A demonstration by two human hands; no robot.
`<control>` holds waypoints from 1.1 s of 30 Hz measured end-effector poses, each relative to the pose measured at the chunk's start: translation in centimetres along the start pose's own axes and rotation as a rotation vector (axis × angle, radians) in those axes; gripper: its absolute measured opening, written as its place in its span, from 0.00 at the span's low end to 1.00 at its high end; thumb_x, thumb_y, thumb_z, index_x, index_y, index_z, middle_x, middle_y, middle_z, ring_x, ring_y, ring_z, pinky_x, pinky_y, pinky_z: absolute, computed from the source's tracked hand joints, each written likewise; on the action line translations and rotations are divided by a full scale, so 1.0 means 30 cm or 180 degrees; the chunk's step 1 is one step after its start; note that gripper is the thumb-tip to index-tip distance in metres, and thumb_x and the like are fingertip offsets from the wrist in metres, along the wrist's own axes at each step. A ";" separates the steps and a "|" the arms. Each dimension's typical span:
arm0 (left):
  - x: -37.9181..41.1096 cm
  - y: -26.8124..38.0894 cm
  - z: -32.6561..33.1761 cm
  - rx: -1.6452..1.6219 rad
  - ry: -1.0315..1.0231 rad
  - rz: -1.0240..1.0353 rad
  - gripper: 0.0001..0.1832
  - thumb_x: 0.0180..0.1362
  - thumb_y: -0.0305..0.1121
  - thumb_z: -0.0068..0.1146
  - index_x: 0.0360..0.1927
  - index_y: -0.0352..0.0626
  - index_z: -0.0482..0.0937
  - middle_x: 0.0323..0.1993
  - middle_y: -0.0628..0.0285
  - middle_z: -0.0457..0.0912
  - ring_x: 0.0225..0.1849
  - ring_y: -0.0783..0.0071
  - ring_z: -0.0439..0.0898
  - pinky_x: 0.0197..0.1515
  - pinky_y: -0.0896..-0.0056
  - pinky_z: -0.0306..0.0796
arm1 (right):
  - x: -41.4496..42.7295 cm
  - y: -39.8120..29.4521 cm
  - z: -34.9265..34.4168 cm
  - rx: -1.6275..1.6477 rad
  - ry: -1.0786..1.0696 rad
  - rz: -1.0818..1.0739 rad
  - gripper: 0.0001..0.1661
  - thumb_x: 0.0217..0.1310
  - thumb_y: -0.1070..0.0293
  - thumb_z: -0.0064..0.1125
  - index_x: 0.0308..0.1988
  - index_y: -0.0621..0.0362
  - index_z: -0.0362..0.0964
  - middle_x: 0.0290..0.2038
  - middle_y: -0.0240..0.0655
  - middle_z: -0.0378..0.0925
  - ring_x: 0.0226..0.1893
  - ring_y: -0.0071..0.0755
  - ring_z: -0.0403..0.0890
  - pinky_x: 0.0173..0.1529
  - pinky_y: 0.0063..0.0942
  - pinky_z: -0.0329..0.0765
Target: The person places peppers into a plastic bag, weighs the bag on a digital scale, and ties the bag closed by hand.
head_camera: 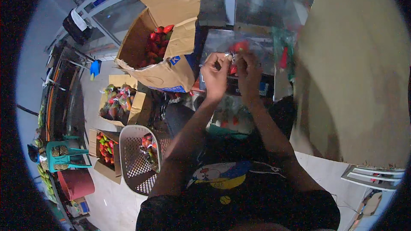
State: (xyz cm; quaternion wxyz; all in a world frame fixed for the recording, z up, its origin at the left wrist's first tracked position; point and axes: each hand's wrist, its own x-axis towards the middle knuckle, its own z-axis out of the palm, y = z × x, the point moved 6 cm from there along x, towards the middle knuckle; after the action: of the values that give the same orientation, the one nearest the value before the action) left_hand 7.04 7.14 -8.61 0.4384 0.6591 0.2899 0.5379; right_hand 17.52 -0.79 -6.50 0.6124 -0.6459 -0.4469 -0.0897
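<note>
In front of me, my left hand [215, 76] pinches a shiny gathered part of a clear plastic bag [229, 54] between thumb and fingers. Close beside it, my right hand [251, 67] is curled and blurred by motion, so its exact grip is unclear. Red peppers [240, 45] show just beyond my fingers, apparently in the bag. Under both hands is a weighing scale with a flat metal plate [215, 40] and a dark front panel [253, 85]. Another clear bag [229, 110] with a few red pieces lies near my lap.
An open cardboard box [157, 73] of red peppers stands left of the scale. Further left are a box of bagged produce [117, 101], a perforated plastic basket [128, 157], a pepper box [107, 147] and a green stool [61, 154]. A large cardboard sheet [356, 70] rises at right.
</note>
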 end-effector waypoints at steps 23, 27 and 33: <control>0.036 -0.049 0.073 -0.0488 0.0034 -0.0174 0.03 0.60 0.25 0.57 0.34 0.37 0.77 0.29 0.69 0.75 0.28 0.84 0.72 0.31 0.80 0.67 | 0.044 0.074 0.051 0.1898 -0.0411 0.1411 0.05 0.62 0.73 0.56 0.39 0.61 0.70 0.29 0.30 0.77 0.26 0.18 0.77 0.29 0.19 0.78; 0.046 0.045 0.045 -0.0306 0.0256 0.0272 0.04 0.58 0.25 0.59 0.31 0.34 0.78 0.27 0.67 0.73 0.28 0.84 0.69 0.30 0.78 0.66 | 0.076 0.029 0.035 0.0956 -0.0293 0.0871 0.06 0.63 0.70 0.54 0.39 0.60 0.69 0.33 0.36 0.74 0.31 0.30 0.77 0.36 0.28 0.75; 0.015 0.085 0.033 -0.0294 0.0360 0.0310 0.04 0.58 0.25 0.59 0.31 0.34 0.78 0.27 0.66 0.73 0.28 0.84 0.69 0.31 0.79 0.65 | 0.057 -0.065 -0.005 -0.0150 0.0060 -0.0172 0.06 0.56 0.76 0.59 0.37 0.60 0.75 0.31 0.39 0.78 0.32 0.37 0.80 0.38 0.31 0.75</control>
State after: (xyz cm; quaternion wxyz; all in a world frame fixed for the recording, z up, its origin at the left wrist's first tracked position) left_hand 7.88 6.13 -6.18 0.4246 0.6201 0.2567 0.6077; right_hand 17.25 -0.40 -3.95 0.5985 -0.6470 -0.4562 -0.1228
